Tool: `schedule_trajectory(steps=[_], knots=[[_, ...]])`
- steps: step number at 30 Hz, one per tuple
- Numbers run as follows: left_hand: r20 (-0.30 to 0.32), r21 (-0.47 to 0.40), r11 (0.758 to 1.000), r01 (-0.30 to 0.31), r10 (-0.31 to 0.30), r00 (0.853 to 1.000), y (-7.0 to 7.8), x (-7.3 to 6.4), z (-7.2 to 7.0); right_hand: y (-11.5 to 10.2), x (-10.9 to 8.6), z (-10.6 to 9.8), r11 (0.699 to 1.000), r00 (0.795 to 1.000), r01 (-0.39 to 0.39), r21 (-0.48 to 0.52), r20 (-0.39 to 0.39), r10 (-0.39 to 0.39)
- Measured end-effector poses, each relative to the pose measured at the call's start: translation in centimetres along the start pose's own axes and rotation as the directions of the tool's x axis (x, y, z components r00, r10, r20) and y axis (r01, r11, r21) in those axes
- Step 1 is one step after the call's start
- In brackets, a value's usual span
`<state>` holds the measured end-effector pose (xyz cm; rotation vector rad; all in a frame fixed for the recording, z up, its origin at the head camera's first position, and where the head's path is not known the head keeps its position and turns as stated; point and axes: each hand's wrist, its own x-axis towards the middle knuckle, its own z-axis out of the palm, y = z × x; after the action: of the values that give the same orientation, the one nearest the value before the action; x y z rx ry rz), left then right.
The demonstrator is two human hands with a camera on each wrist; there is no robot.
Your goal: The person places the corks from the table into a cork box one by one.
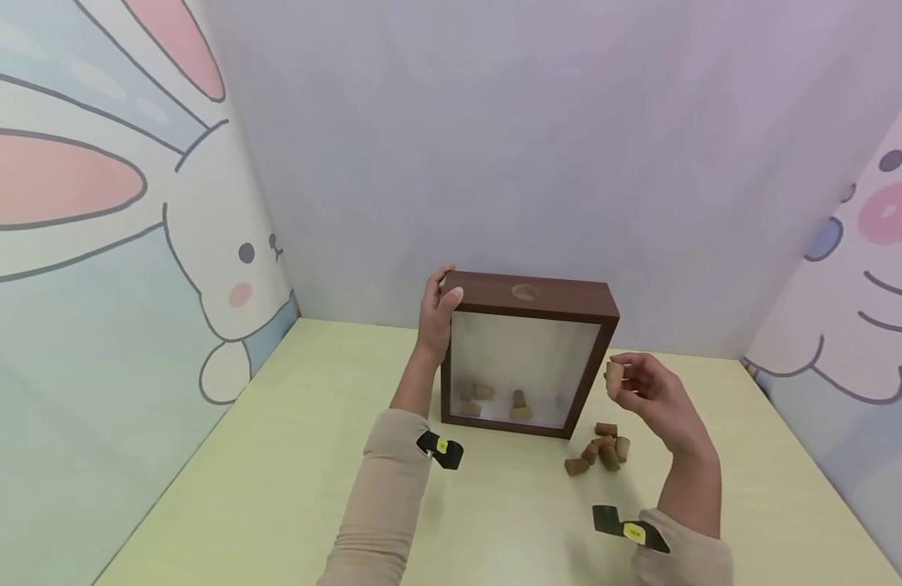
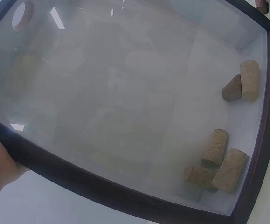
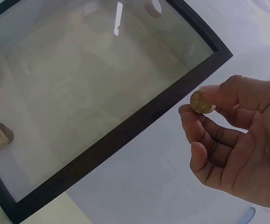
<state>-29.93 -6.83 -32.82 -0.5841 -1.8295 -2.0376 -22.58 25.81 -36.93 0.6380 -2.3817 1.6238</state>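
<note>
A dark brown wooden box frame [image 1: 539,295] with a clear front stands upright on the table, a round hole [image 1: 526,291] in its top. My left hand [image 1: 436,321] grips its upper left corner, thumb over the front edge and fingers behind. Several corks [image 2: 230,170] lie at the bottom inside the box. To the right of the box, my right hand [image 1: 656,399] pinches a single cork [image 1: 615,379] between thumb and fingers, raised over the table. In the right wrist view that cork [image 3: 202,102] shows its round end, beside the frame's side edge.
A small pile of loose corks [image 1: 603,448] lies on the pale yellow table [image 1: 312,488], by the box's lower right corner. A plain wall rises behind the box. Side panels carry a cartoon rabbit [image 1: 231,277] at left and a pink-nosed animal [image 1: 847,301] at right.
</note>
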Motion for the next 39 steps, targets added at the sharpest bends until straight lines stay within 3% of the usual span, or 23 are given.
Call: schedule_trajectory(steps=[5, 11, 21, 26, 33, 39], knots=[[0.001, 0.005, 1.000, -0.021, 0.021, 1.000, 0.0, 0.2, 0.1, -1.4, 1.3, -0.3, 0.987, 0.995, 0.097, 0.129, -0.006, -0.097], [-0.009, 0.005, 1.000, -0.029, 0.029, 1.000, 0.4, 0.5, 0.1, -3.5, 3.0, -1.1, 0.923, 0.970, 0.210, 0.323, 0.046, -0.237], [0.002, 0.012, 1.000, -0.023, 0.023, 1.000, 0.4, 0.2, 0.1, -7.0, 5.4, -2.2, 0.935, 0.961, 0.209, 0.288, 0.116, -0.250], [0.011, 0.009, 1.000, -0.018, 0.018, 1.000, 0.5, 0.1, 0.1, -8.2, 6.5, -2.3, 0.945, 0.958, 0.249, 0.211, 0.088, -0.272], [0.011, -0.003, 1.000, 0.000, 0.000, 1.000, 0.7, -0.2, 0.0, -9.6, 8.5, -1.2, 0.903, 0.945, 0.297, 0.311, 0.040, -0.325], [0.015, -0.003, 1.000, -0.010, 0.010, 1.000, 0.8, -0.2, 0.1, -11.3, 10.2, 0.2, 0.893, 0.975, 0.218, 0.393, -0.048, -0.217]])
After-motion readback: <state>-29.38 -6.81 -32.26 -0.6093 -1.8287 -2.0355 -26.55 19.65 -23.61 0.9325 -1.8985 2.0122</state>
